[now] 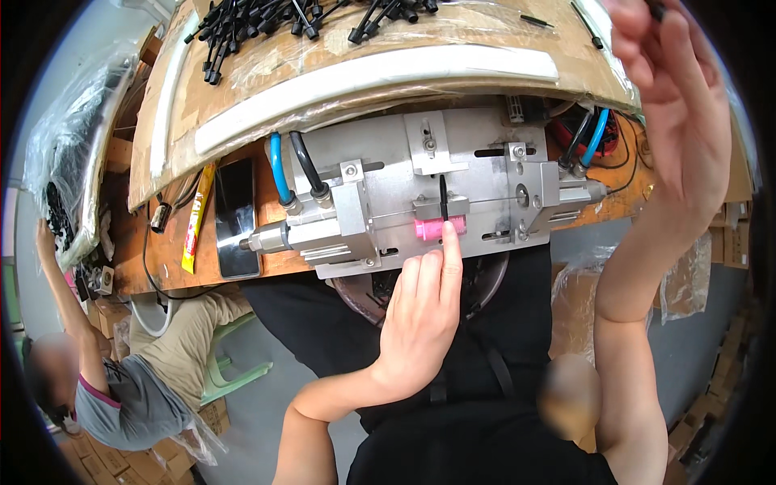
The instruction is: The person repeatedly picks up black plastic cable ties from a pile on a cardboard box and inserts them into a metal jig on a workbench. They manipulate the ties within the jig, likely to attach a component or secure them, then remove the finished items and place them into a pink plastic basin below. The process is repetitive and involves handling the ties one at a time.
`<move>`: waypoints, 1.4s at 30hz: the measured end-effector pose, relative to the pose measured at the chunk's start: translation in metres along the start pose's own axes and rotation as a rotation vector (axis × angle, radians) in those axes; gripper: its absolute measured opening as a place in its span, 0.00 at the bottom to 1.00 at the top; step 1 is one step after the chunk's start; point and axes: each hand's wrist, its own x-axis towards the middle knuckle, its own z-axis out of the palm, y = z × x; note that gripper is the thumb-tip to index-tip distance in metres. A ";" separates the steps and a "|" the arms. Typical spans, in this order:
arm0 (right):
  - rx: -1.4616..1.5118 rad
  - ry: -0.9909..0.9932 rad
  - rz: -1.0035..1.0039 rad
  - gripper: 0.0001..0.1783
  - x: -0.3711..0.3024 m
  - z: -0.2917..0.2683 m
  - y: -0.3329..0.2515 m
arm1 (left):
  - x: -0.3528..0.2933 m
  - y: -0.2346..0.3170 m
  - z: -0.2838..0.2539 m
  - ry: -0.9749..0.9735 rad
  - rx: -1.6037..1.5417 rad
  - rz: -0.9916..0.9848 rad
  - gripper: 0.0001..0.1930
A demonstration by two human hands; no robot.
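Observation:
A thin black rod [444, 194] lies in the central slot of a metal fixture [477, 153], over a pink block [432, 229]. My left hand [422, 311] reaches up from below, index finger stretched out with its tip touching the rod's near end by the block. Its other fingers are loosely bent, holding nothing. Raised at the upper right, my right hand [679, 113] has its fingers bent around a small black part [656, 10], mostly cut off by the frame's edge.
Black rods with caps [259, 28] are heaped on a cardboard-covered shelf [339, 97] behind the fixture. Blue and black air hoses [280, 170] join both cylinders. A phone [237, 218] and a yellow packet [196, 222] lie left. Another person [129, 396] works at far left.

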 end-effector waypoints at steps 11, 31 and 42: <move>-0.406 -0.082 -0.157 0.23 -0.120 0.049 0.026 | 0.004 -0.008 -0.013 -0.091 0.041 -0.003 0.35; -0.781 -0.452 -0.116 0.31 -0.123 0.071 0.029 | 0.092 -0.071 -0.076 0.387 -0.118 0.041 0.33; -1.130 -0.346 -0.658 0.06 0.097 0.098 0.056 | -0.001 0.007 -0.002 -0.076 -0.010 -0.029 0.36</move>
